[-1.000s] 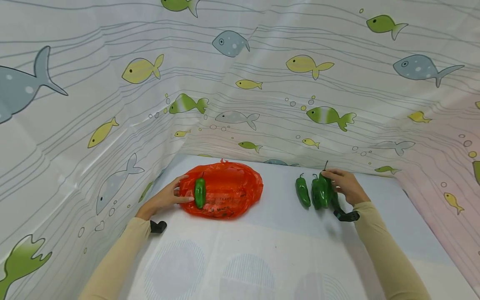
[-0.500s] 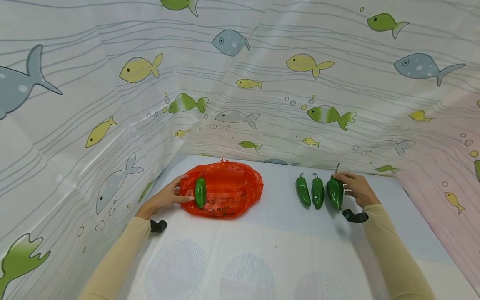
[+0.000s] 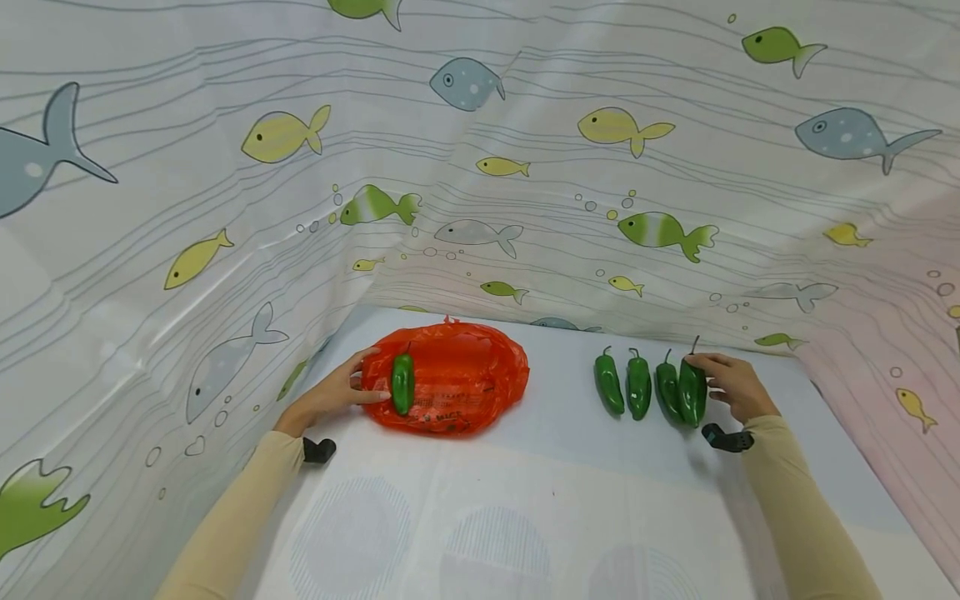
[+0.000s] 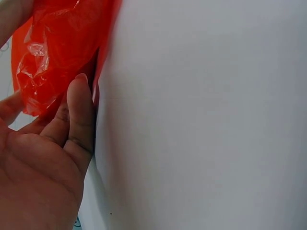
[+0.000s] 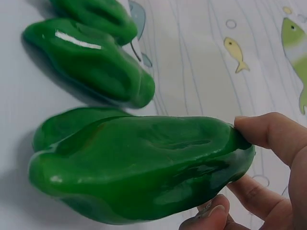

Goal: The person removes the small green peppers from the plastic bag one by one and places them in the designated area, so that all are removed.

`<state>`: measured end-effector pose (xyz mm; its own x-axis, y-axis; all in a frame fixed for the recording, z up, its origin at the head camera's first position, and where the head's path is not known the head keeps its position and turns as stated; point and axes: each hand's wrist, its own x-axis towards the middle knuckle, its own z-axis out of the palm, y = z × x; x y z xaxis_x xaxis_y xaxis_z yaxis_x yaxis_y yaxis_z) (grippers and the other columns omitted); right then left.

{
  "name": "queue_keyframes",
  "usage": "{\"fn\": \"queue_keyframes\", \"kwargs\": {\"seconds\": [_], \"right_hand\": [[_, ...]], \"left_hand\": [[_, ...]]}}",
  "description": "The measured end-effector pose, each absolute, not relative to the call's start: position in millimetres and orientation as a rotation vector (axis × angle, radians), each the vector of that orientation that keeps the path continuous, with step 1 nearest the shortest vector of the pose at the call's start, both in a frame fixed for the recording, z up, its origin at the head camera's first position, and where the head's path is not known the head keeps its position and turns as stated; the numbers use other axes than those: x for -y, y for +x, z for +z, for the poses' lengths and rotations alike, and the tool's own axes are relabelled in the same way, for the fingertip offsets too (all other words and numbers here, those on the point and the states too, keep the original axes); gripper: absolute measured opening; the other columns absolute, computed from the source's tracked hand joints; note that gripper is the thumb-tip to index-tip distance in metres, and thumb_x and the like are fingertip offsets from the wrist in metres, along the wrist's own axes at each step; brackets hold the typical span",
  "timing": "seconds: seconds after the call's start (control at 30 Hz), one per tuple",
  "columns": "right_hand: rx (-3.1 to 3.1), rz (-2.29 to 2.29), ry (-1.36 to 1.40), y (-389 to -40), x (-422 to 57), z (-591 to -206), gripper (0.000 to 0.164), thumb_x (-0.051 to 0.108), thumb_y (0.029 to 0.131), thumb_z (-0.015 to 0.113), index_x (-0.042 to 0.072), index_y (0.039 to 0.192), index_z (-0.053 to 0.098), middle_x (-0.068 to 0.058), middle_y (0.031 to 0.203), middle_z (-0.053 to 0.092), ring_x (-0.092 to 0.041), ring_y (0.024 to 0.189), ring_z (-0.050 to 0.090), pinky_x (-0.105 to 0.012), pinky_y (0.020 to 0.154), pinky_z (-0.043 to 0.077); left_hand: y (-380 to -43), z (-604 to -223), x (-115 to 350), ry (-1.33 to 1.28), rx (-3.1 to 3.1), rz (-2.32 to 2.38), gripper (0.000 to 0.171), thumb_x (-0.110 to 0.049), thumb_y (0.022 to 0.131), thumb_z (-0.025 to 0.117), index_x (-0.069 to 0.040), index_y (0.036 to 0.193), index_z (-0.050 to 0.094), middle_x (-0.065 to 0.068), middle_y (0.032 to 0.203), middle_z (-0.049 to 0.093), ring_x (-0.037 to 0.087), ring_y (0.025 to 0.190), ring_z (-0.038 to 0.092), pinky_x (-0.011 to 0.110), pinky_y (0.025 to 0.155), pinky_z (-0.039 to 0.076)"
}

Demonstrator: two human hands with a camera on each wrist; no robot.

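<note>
A red plastic bag (image 3: 480,375) lies spread on the table with one green pepper (image 3: 403,385) on its left part. My left hand (image 3: 332,398) grips the bag's left edge. In the left wrist view, fingers of the left hand (image 4: 43,167) reach in under the crinkled red film. At the right, my right hand (image 3: 727,383) holds a green pepper (image 3: 693,392) by its stem end, between thumb and fingers. The right wrist view shows this pepper (image 5: 139,167) large, partly covering another pepper (image 5: 72,122) close beside it.
Left of the held pepper are three more green peppers in a row: the left one (image 3: 609,383), the middle one (image 3: 638,387) and the right one (image 3: 667,390). A fish-patterned curtain (image 3: 480,192) stands behind the white table (image 3: 525,483) and along both sides.
My right hand has moved to the right with its pepper, away from the left two peppers. The pepper beside it now shows separately. My left hand and the bag stay put.
</note>
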<state>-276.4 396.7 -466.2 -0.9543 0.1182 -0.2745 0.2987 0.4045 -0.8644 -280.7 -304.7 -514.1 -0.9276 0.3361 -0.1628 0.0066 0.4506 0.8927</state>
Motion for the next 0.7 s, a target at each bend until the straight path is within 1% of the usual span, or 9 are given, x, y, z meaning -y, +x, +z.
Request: {"fn": "queue_keyframes", "kwargs": {"seconds": [0.13, 0.2, 0.27, 0.4, 0.47, 0.53, 0.7], "right_hand": [[-2.475, -1.572, 0.395, -277, -402, -469, 0.085, 0.057, 0.096, 0.067, -0.002, 0.152, 0.042, 0.007, 0.112, 0.058, -0.022, 0.107, 0.047, -0.032, 0.084, 0.050], [-2.473, -1.564, 0.401, -278, -404, -470, 0.087, 0.057, 0.096, 0.067, -0.002, 0.154, 0.040, 0.006, 0.114, 0.058, -0.023, 0.111, 0.046, -0.032, 0.085, 0.049], [-2.472, -1.559, 0.408, -278, -405, -471, 0.087, 0.057, 0.096, 0.066, -0.002, 0.155, 0.039, 0.001, 0.120, 0.057, -0.025, 0.115, 0.046, -0.034, 0.088, 0.048], [-2.475, -1.553, 0.414, -278, -406, -471, 0.086, 0.055, 0.098, 0.064, -0.003, 0.156, 0.037, -0.012, 0.136, 0.050, -0.030, 0.121, 0.044, -0.040, 0.095, 0.046], [-2.470, -1.553, 0.420, -279, -408, -472, 0.084, 0.053, 0.099, 0.063, -0.004, 0.156, 0.037, -0.015, 0.139, 0.048, -0.032, 0.122, 0.044, -0.043, 0.096, 0.045], [-2.470, -1.549, 0.425, -280, -410, -473, 0.084, 0.053, 0.100, 0.063, -0.004, 0.155, 0.037, -0.014, 0.137, 0.050, -0.031, 0.120, 0.045, -0.041, 0.094, 0.046], [-2.442, -1.538, 0.451, -284, -417, -480, 0.086, 0.055, 0.098, 0.065, -0.004, 0.155, 0.039, -0.005, 0.125, 0.053, -0.026, 0.115, 0.046, -0.032, 0.084, 0.050]], "left_hand": [[-282, -515, 305, 0.286, -2.386, 1.471, 0.100, -0.033, 0.088, 0.083, -0.023, 0.164, 0.019, 0.021, 0.162, 0.028, 0.048, 0.145, 0.031, 0.063, 0.113, 0.032], [-282, -515, 305, 0.285, -2.387, 1.468, 0.100, -0.033, 0.088, 0.083, -0.023, 0.164, 0.018, 0.021, 0.162, 0.028, 0.048, 0.145, 0.032, 0.063, 0.113, 0.033], [-282, -515, 305, 0.283, -2.388, 1.466, 0.100, -0.034, 0.088, 0.083, -0.022, 0.164, 0.019, 0.021, 0.162, 0.028, 0.048, 0.144, 0.033, 0.063, 0.113, 0.033], [-281, -514, 304, 0.286, -2.398, 1.462, 0.100, -0.034, 0.089, 0.083, -0.022, 0.164, 0.018, 0.022, 0.163, 0.026, 0.049, 0.145, 0.031, 0.063, 0.113, 0.033], [-281, -514, 304, 0.285, -2.403, 1.460, 0.100, -0.034, 0.089, 0.083, -0.022, 0.164, 0.018, 0.022, 0.163, 0.025, 0.050, 0.145, 0.030, 0.063, 0.113, 0.033], [-281, -514, 304, 0.279, -2.399, 1.463, 0.101, -0.034, 0.088, 0.083, -0.022, 0.164, 0.018, 0.022, 0.163, 0.025, 0.050, 0.145, 0.031, 0.064, 0.113, 0.033], [-281, -513, 304, 0.269, -2.380, 1.473, 0.101, -0.034, 0.088, 0.083, -0.022, 0.164, 0.018, 0.021, 0.163, 0.026, 0.049, 0.145, 0.031, 0.064, 0.113, 0.032]]}}
